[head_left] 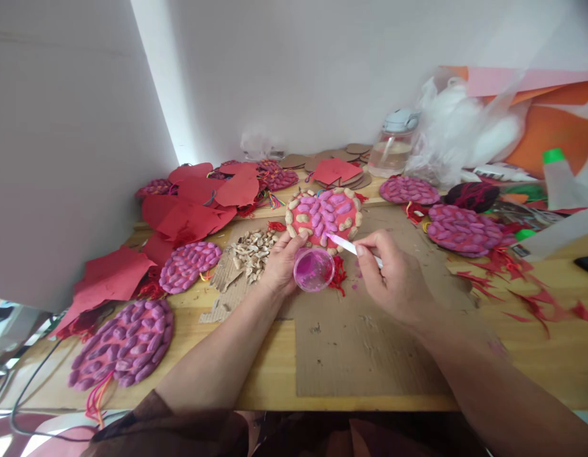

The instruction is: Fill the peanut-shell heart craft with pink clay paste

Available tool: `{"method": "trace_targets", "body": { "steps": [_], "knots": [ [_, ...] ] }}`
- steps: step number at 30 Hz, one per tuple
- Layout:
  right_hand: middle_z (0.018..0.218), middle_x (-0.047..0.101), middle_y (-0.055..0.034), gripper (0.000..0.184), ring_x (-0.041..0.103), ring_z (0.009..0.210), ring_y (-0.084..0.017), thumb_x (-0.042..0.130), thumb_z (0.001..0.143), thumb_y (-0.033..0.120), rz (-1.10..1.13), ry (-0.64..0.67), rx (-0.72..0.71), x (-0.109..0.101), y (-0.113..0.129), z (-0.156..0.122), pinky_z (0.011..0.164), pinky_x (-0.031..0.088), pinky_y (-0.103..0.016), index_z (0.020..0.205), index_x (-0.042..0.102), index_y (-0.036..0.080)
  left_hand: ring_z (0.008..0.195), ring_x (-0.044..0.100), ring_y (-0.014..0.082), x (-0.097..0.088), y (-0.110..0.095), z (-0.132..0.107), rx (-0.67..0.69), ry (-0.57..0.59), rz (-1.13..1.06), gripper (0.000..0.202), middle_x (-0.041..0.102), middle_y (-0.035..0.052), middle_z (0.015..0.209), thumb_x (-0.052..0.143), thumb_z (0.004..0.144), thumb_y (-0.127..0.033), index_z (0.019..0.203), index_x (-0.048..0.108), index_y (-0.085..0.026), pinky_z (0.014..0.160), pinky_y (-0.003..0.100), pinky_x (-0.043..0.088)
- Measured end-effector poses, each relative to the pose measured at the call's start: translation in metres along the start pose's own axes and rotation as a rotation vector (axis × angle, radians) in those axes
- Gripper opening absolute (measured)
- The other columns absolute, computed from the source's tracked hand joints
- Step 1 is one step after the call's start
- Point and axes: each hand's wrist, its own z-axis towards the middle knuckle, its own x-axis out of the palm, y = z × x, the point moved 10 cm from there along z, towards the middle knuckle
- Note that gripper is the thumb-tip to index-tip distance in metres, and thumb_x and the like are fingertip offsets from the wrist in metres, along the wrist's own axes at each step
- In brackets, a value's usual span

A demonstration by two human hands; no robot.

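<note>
My left hand (280,261) grips a small clear cup (314,271) with purple paint inside, close to the near edge of a red disc (309,233). Peanut shells (352,226) are fixed on that disc; those in the middle are painted purple, while many round the rim are plain tan. In my right hand (387,274) is a white-handled paintbrush (344,244), its purple tip at a shell on the lower middle of the disc. A red tassel (339,277) hangs from the disc beside the cup.
A cardboard sheet (370,355) covers the middle of the wooden table. Loose shells (254,256) lie left of my hands. Purple shell-covered discs (125,343) and red paper pieces (111,274) surround the work. A bottle (392,149) and plastic bag (458,130) stand behind.
</note>
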Motion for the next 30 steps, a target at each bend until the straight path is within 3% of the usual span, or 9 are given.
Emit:
{"method": "trace_targets", "body": {
  "steps": [9,14,16,20,24,30],
  "knots": [
    [0.065,0.066,0.002,0.013,0.058,0.05,-0.015,0.051,0.102,0.032,0.003,-0.024,0.044,-0.003,-0.001,0.0,0.052,0.036,-0.027,0.095,0.059,0.023,0.07,0.07,0.0164,0.002,-0.004,-0.001,0.03,0.009,0.045,0.043,0.078,0.002,0.085,0.1,0.062,-0.033,0.097,0.078,-0.02,0.075,0.032,0.058],
    [0.062,0.064,0.0029,0.016,0.055,0.046,-0.014,0.048,0.102,0.033,0.017,0.075,0.085,0.008,-0.005,-0.001,0.051,0.033,-0.028,0.094,0.058,0.023,0.065,0.067,0.0135,0.003,-0.009,-0.001,0.074,-0.001,0.031,0.042,0.078,0.0013,0.083,0.102,0.058,-0.033,0.089,0.078,-0.019,0.067,0.027,0.055],
    [0.061,0.062,0.0033,0.017,0.054,0.046,-0.014,0.048,0.102,0.033,0.023,0.06,0.1,0.005,-0.005,0.0,0.051,0.034,-0.027,0.093,0.058,0.024,0.062,0.066,0.012,0.004,-0.01,-0.001,0.076,0.01,0.015,0.044,0.078,0.0007,0.082,0.104,0.055,-0.034,0.086,0.077,-0.019,0.063,0.025,0.055],
    [0.063,0.062,0.002,0.017,0.056,0.05,-0.015,0.048,0.101,0.033,0.014,0.013,0.15,-0.003,-0.009,0.002,0.053,0.035,-0.028,0.094,0.059,0.023,0.058,0.066,0.0117,0.006,-0.006,-0.001,0.044,0.029,0.017,0.044,0.076,-0.0004,0.077,0.102,0.06,-0.033,0.094,0.078,-0.018,0.065,0.025,0.057],
    [0.066,0.066,-0.0003,0.022,0.06,0.054,-0.016,0.045,0.102,0.037,0.03,0.066,0.173,0.005,-0.011,0.0,0.056,0.037,-0.028,0.096,0.059,0.022,0.063,0.069,0.0141,0.006,-0.004,-0.001,0.041,0.041,0.008,0.043,0.078,0.0008,0.08,0.101,0.062,-0.03,0.096,0.078,-0.019,0.071,0.029,0.059],
    [0.066,0.065,-0.0001,0.025,0.057,0.051,-0.016,0.043,0.103,0.039,0.068,0.091,0.198,0.011,-0.013,-0.003,0.055,0.037,-0.028,0.097,0.06,0.021,0.064,0.067,0.0129,0.001,-0.008,0.001,0.047,0.009,-0.023,0.04,0.078,0.0014,0.083,0.101,0.061,-0.025,0.091,0.077,-0.017,0.065,0.026,0.055]
  ]
}}
